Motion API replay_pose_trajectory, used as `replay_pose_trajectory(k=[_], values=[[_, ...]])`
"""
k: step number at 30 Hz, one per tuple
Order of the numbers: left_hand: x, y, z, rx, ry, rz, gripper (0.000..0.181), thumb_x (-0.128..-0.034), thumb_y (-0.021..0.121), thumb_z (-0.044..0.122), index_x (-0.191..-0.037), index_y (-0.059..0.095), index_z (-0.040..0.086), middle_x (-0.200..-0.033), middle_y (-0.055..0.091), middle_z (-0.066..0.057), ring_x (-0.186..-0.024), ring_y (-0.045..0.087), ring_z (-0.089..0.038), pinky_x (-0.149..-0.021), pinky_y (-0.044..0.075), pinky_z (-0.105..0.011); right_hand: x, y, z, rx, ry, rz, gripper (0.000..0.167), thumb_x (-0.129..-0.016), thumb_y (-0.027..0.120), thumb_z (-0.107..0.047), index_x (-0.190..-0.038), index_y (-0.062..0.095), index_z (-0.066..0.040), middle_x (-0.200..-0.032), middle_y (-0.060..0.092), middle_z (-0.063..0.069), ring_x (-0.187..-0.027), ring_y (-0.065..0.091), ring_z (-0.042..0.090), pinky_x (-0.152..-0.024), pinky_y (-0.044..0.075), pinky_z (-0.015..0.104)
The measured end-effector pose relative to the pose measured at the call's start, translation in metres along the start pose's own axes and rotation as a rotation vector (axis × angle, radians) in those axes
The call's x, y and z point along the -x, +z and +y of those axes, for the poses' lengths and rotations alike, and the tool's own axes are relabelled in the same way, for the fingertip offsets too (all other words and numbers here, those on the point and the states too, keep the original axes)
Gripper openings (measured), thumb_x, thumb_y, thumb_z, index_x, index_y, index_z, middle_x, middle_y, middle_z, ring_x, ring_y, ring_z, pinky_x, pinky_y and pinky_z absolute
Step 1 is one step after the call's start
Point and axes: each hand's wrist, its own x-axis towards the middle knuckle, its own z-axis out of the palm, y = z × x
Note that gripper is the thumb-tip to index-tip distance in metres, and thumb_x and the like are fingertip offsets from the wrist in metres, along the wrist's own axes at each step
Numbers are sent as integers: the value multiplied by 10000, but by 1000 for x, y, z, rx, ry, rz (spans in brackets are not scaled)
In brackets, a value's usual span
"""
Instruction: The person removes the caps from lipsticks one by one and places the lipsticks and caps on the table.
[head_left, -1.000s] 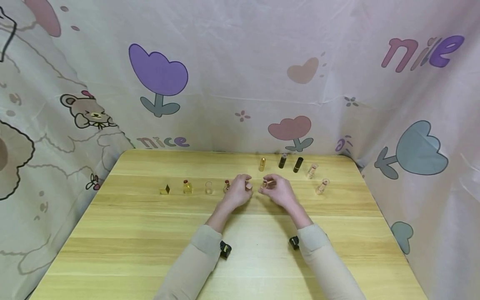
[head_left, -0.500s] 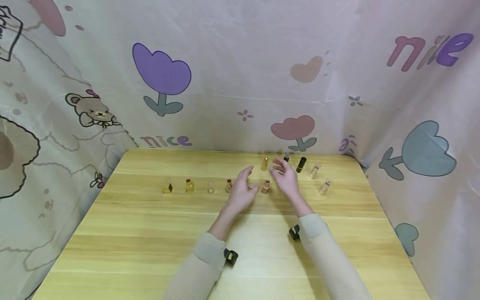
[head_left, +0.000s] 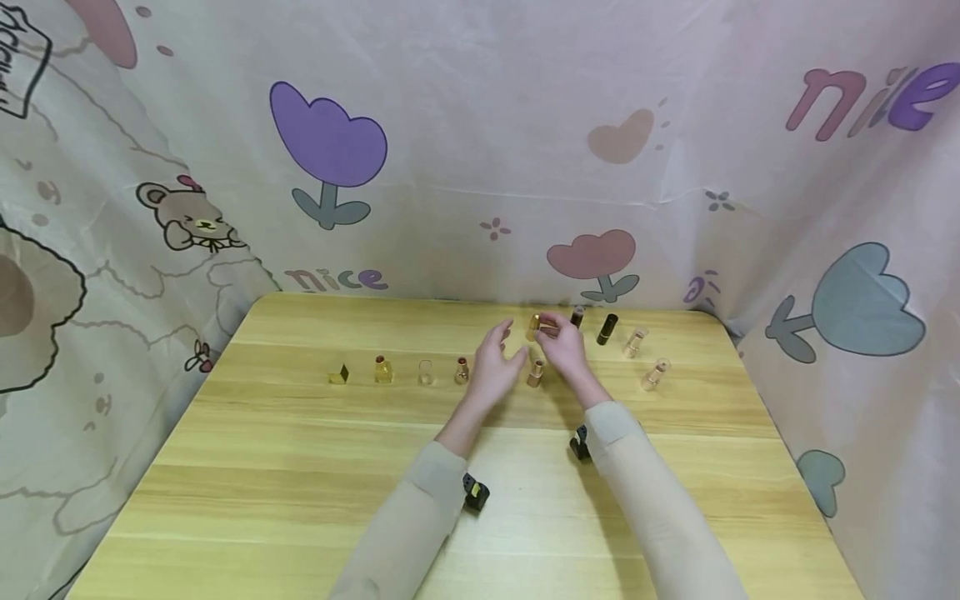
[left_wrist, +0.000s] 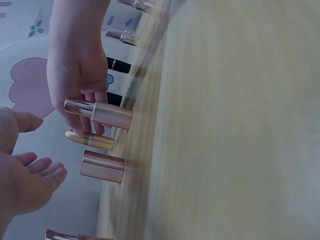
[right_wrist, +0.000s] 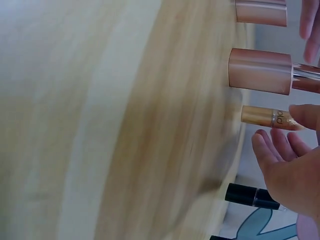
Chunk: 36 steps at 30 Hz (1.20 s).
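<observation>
The gold tube (head_left: 533, 327) is stood upright near the table's back edge, and its upper end is flanked by the thumb and fingers of the right hand (head_left: 562, 346); the thumb is overlapped with the tube's tip in the right wrist view, the fingers are bent and parted on the other side, and it cannot be told whether the tube is touched. The left hand (head_left: 493, 367) is held above the table (head_left: 300, 500) with its thumb set well away from its spread fingers, and nothing is gripped by it; the rose cap (left_wrist: 102, 166) is seen just beside its fingertips in the left wrist view, but is hidden behind it in the head view. Between the two hands the rose tube (head_left: 536, 373) is stood upright and uncapped, nearer the person than the gold tube.

To the left, a red-tipped tube (head_left: 461, 371), a clear cap (head_left: 425, 372), a yellow tube (head_left: 383, 371) and a gold cap (head_left: 338, 377) are set out in a row; to the right, two black tubes (head_left: 607, 329) are placed near the back edge, followed by two clear-capped tubes (head_left: 655, 375); beige sleeves (head_left: 408, 525) are worn, with a small black camera (head_left: 476, 493) at each wrist; the table is backed by a pale cloth (head_left: 442, 100) printed with tulips, hearts and a bear.
</observation>
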Motion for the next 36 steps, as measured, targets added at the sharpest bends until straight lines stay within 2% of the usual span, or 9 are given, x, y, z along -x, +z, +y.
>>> replay_pose_trajectory(k=[7,13,20,23,28,36], values=[[-14,5,0,-88,-70,-7,672,-962,695,156,-1568,417,76,-1529,503,-197,-1400,490,-389,-1174,414,-549,-5,4,-1,12,3,8,422,-977,667,3,-1383,577,72,-1337,637,265,-1241,632,403,-1051,556,436],[-22,5,1,-114,-98,-20,688,-967,692,150,-1580,392,65,-1561,467,-191,-1424,464,-384,-1185,400,-548,-9,3,-1,31,8,33,361,-990,668,-23,-1335,610,64,-1285,665,263,-1210,651,395,-1050,555,439],[-28,5,6,-138,-112,-32,699,-965,702,137,-1584,386,68,-1569,456,-183,-1440,444,-385,-1198,386,-540,-1,-3,-9,-32,4,62,372,-1000,676,-85,-1335,599,54,-1265,666,254,-1172,664,396,-994,589,436],[-30,4,8,-135,-92,-31,653,-963,707,119,-1549,430,48,-1516,496,-196,-1393,489,-384,-1163,434,-536,3,-6,-13,-75,-14,64,404,-998,685,-96,-1360,584,51,-1271,666,238,-1168,670,390,-976,598,430],[-32,1,11,-115,-32,-41,522,-954,720,78,-1438,535,11,-1400,569,-156,-1288,568,-315,-1092,505,-452,10,-10,-18,-133,-31,63,428,-1002,692,-114,-1379,566,47,-1277,663,220,-1176,671,372,-975,599,386],[-34,-1,10,-136,67,-56,388,-940,754,45,-1293,604,-15,-1251,630,-145,-1162,638,-277,-1040,548,-356,17,-11,-29,-206,-32,79,377,-959,751,-111,-1272,617,50,-1208,693,241,-1136,679,355,-945,599,307]])
